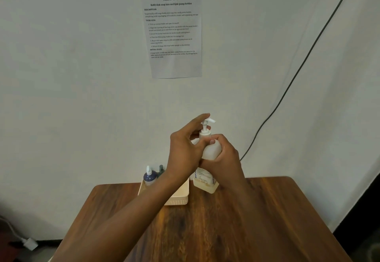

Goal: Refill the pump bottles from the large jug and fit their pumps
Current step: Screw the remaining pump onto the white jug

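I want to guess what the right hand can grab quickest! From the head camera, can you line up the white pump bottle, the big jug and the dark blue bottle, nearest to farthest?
1. White pump bottle: held in the right hand.
2. Big jug: just below that hand, on the table.
3. Dark blue bottle: far left, in the basket.

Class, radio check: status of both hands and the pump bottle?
Right hand gripping white pump bottle, held above table. Left hand at pump collar. Nothing in the way.
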Tool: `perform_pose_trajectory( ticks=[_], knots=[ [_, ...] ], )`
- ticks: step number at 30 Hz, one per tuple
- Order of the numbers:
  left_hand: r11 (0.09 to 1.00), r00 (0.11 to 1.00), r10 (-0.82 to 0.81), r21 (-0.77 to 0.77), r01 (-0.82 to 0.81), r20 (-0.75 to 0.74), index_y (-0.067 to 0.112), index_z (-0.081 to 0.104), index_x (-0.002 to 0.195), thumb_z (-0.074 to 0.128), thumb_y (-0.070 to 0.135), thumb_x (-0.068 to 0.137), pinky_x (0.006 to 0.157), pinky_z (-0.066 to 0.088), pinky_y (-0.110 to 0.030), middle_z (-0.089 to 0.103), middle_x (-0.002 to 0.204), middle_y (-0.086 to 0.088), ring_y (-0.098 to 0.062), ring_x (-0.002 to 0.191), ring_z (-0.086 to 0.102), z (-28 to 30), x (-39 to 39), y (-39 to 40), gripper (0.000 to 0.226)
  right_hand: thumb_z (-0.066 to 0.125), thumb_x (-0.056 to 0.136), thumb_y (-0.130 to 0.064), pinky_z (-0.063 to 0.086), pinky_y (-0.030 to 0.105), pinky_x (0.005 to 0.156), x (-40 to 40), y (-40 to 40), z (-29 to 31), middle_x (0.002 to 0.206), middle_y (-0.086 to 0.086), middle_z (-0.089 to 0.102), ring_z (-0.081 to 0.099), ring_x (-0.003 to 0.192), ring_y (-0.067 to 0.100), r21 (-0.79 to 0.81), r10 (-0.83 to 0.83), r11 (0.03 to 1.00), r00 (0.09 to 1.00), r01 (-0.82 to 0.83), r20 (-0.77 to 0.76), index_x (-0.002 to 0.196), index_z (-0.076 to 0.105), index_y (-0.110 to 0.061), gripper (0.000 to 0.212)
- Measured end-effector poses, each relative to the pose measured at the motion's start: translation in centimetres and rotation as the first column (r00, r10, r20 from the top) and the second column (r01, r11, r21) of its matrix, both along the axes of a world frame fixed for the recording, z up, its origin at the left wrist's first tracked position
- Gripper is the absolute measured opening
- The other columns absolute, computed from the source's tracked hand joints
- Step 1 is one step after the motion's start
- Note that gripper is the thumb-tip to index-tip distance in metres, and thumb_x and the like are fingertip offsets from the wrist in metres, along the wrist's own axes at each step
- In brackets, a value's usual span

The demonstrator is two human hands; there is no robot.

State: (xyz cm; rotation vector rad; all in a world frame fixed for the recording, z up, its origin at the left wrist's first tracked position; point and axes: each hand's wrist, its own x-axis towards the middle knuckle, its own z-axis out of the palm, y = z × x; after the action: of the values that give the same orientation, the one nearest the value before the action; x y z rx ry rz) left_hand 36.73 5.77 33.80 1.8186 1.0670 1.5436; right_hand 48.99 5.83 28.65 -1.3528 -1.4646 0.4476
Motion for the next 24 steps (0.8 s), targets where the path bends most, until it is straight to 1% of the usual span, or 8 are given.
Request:
perform_pose_trajectory(
  ticks=[2, 4, 8, 12, 15, 18, 20, 24],
  knots=[
    [1.000, 1.000, -0.003, 0.002, 0.003, -0.019, 0.033, 0.060, 0.143, 0.083, 0.015, 0.086, 0.102, 0.057, -0.028, 0.072, 0.129, 0.005, -0.008, 0.115, 0.069, 0.3, -0.1, 0.0, 0.063, 0.071, 0.056, -0.066, 0.042, -0.003, 0.062, 0.0, -0.1, 0.4, 0.098, -0.032, 0.058, 0.054, 0.095, -0.019, -0.004, 0.005, 1.000, 1.000, -0.005, -0.006, 0.112, 0.047, -0.044, 0.065],
    [0.999, 0.999, 0.031, 0.035, -0.030, -0.041, 0.035, 0.055, 0.146, 0.085, 0.025, 0.085, 0.100, 0.054, -0.018, 0.071, 0.124, 0.010, -0.005, 0.113, 0.068, 0.6, -0.2, 0.1, 0.069, 0.072, 0.056, -0.066, 0.041, -0.003, 0.060, -0.1, -0.2, 0.9, 0.098, -0.034, 0.056, 0.056, 0.093, -0.017, -0.013, 0.010, 1.000, 1.000, -0.010, 0.000, 0.112, 0.045, -0.047, 0.064],
    [0.996, 0.995, 0.080, 0.051, -0.078, -0.053, 0.029, 0.056, 0.138, 0.093, 0.028, 0.075, 0.083, 0.055, -0.014, 0.068, 0.095, 0.008, -0.011, 0.090, 0.066, 1.7, -0.4, 0.8, 0.073, 0.069, 0.053, -0.073, 0.037, 0.000, 0.061, -0.4, -0.5, 1.5, 0.099, -0.042, 0.047, 0.055, 0.089, -0.010, -0.023, -0.001, 1.000, 0.999, 0.002, 0.038, 0.113, 0.038, -0.053, 0.071],
    [0.999, 0.997, 0.053, 0.004, -0.052, -0.052, 0.028, 0.062, 0.132, 0.094, 0.023, 0.072, 0.074, 0.055, -0.014, 0.069, 0.088, 0.006, -0.011, 0.078, 0.063, 2.4, -0.8, 1.0, 0.069, 0.070, 0.050, -0.073, 0.038, 0.004, 0.064, -0.3, -0.4, 1.7, 0.100, -0.039, 0.051, 0.057, 0.092, -0.006, -0.042, 0.012, 0.999, 1.000, -0.011, 0.020, 0.107, 0.039, -0.061, 0.066],
    [0.998, 1.000, -0.011, -0.061, 0.009, -0.025, 0.028, 0.066, 0.127, 0.093, 0.017, 0.074, 0.079, 0.060, -0.019, 0.071, 0.090, 0.007, -0.010, 0.082, 0.068, 2.8, -1.3, 1.0, 0.060, 0.073, 0.049, -0.072, 0.039, 0.006, 0.063, -0.2, -0.5, 2.0, 0.098, -0.036, 0.053, 0.058, 0.089, -0.004, -0.091, 0.035, 0.995, 0.999, -0.035, -0.005, 0.103, 0.039, -0.063, 0.064],
    [0.971, 0.987, -0.159, -0.174, 0.163, 0.036, 0.020, 0.069, 0.125, 0.083, 0.000, 0.082, 0.093, 0.062, -0.033, 0.078, 0.100, 0.000, -0.014, 0.094, 0.076, 3.4, -2.1, 1.2, 0.050, 0.077, 0.049, -0.068, 0.047, 0.013, 0.064, 0.3, -0.7, 2.3, 0.101, -0.025, 0.059, 0.062, 0.089, 0.002, -0.120, 0.074, 0.990, 0.997, -0.078, -0.040, 0.105, 0.045, -0.054, 0.066],
    [0.935, 0.961, -0.268, -0.224, 0.275, 0.061, 0.016, 0.067, 0.127, 0.074, -0.007, 0.087, 0.098, 0.060, -0.037, 0.080, 0.107, -0.004, -0.018, 0.103, 0.077, 3.7, -2.6, 1.4, 0.047, 0.079, 0.050, -0.065, 0.053, 0.019, 0.066, 0.4, -0.9, 2.5, 0.103, -0.020, 0.061, 0.063, 0.091, 0.005, -0.125, 0.099, 0.987, 0.994, -0.104, -0.049, 0.110, 0.049, -0.047, 0.070],
    [0.905, 0.939, -0.337, -0.254, 0.342, 0.065, 0.010, 0.070, 0.123, 0.074, 0.001, 0.091, 0.101, 0.058, -0.038, 0.079, 0.115, -0.002, -0.018, 0.110, 0.074, 4.1, -3.0, 1.8, 0.034, 0.080, 0.051, -0.062, 0.059, 0.025, 0.068, 0.6, -1.0, 3.2, 0.103, -0.017, 0.064, 0.065, 0.091, 0.006, -0.116, 0.109, 0.986, 0.990, -0.119, -0.085, 0.113, 0.052, -0.042, 0.071]
  ],
)
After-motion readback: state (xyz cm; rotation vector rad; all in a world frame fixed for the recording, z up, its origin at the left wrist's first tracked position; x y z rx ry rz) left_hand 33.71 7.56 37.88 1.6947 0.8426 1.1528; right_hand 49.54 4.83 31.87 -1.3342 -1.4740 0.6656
